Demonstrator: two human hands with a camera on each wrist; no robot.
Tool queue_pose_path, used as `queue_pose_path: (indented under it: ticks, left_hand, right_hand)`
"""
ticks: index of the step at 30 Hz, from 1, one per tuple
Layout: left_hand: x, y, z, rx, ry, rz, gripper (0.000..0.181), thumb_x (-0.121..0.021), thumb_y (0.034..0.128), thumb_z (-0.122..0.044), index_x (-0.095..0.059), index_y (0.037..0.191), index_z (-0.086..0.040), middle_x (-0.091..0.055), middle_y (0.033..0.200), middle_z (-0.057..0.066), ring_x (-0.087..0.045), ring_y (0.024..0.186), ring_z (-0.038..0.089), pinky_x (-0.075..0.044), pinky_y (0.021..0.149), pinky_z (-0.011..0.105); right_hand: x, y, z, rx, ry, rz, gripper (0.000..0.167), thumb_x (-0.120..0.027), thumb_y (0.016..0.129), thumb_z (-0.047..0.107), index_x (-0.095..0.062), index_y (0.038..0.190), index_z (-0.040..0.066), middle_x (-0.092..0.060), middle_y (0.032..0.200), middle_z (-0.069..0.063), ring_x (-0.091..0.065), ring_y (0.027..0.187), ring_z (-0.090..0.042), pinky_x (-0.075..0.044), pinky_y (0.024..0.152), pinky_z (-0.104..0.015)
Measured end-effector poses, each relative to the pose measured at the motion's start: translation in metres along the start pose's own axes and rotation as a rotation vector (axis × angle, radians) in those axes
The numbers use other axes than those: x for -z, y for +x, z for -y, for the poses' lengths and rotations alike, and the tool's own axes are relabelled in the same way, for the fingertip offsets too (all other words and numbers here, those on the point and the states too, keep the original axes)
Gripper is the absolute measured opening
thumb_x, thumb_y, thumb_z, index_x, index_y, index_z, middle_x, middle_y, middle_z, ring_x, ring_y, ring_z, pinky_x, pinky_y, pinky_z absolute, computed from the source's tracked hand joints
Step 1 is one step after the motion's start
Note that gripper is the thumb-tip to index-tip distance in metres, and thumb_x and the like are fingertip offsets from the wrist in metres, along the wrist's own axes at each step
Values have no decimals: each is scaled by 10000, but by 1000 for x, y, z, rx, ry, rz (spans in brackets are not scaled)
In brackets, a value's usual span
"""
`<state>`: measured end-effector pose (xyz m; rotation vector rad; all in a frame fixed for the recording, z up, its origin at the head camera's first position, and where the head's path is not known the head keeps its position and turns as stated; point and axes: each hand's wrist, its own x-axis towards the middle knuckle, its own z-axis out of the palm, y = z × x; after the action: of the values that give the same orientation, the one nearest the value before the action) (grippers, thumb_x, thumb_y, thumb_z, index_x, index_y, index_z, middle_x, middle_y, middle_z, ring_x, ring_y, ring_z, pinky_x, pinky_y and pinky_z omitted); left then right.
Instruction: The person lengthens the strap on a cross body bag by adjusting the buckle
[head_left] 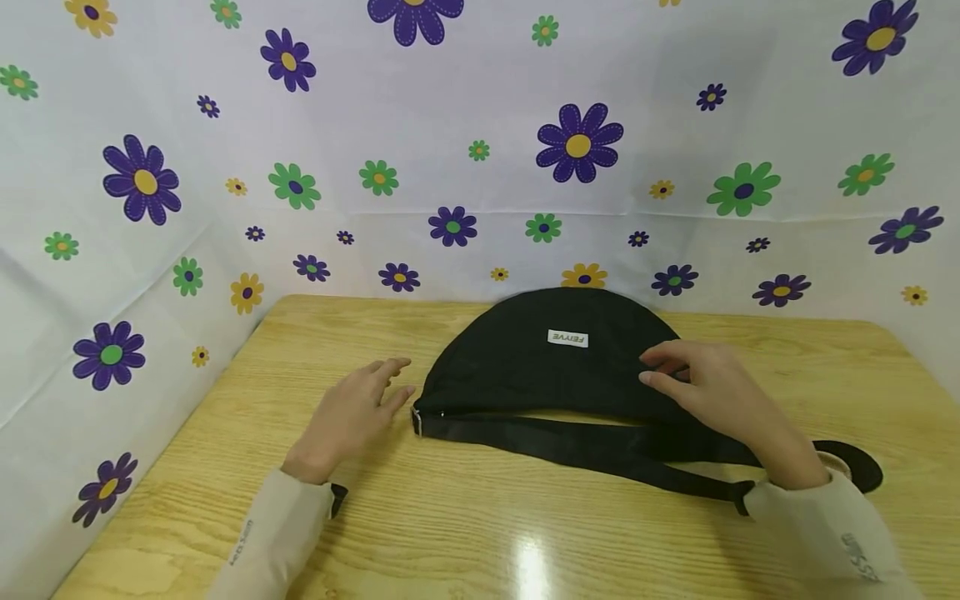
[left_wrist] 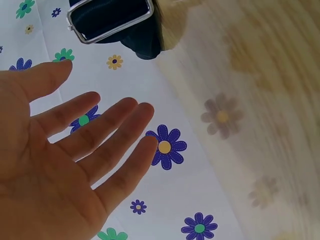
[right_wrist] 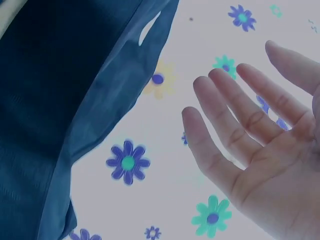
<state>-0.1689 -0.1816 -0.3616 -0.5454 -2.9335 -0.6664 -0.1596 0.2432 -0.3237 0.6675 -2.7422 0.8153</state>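
Black bag lies on the bench; left hand near its buckle, right hand near its right side, fingers loosely extended, holding nothing.

This is a screened-off tabletop setting, whether in a home or a workplace cannot be told: a creased white cloth-like sheet, printed with purple, green and yellow flowers, rises along the far, left and right edges of a pale-yellow, wood-grained, flat worktop.
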Motion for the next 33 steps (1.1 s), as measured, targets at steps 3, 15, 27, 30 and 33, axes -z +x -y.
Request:
queue_pose_path:
  ticks: [3, 15, 27, 30, 33]
  left_hand:
    - [0, 0, 3, -8, -66, 17, 384, -582, 1052, -190, -580, 1386, -1, -652, 1277, 183, -658, 1082, 347, -543, 873, 517]
    - [-2, 1, 9, -56, -240, 72, 304, -575, 1044, -103, -623, 1300, 54, -703, 1095, 143, -674, 1011, 324, -556, 831, 456]
    - [-2, 0, 13, -16, -340, 117, 270, -585, 1034, -78, -652, 1259, 55, -707, 1101, 145, -668, 960, 287, -557, 760, 384]
    - [-1, -1, 13, -7, -369, 131, 273, -584, 1033, -73, -648, 1262, 61, -711, 1065, 123, -668, 942, 271, -550, 753, 371]
    - [-1, -2, 13, 3, -403, 144, 280, -578, 1036, -72, -638, 1272, 67, -711, 1043, 111, -667, 932, 264, -545, 759, 375]
  right_hand:
    - [-5, 5, 7, 19, 50, 18, 161, -724, 934, 57, -734, 1062, -40, -736, 970, -84, -688, 824, -222, -585, 722, -355]
    - [-28, 22, 26, 41, 168, 85, 109, -731, 915, 11, -743, 1018, -23, -730, 919, -37, -665, 790, -171, -547, 670, -285]
    - [-51, 36, 39, 58, 271, 212, 91, -710, 919, -9, -731, 1003, -35, -722, 903, -31, -660, 797, -155, -555, 720, -301]
    - [-57, 39, 42, 88, 296, 231, 80, -705, 918, -22, -727, 993, -37, -717, 885, -22, -653, 784, -144, -553, 705, -290]
    - [-63, 42, 45, 102, 319, 260, 72, -698, 920, -30, -726, 987, -36, -715, 878, -22, -647, 776, -138, -551, 693, -284]
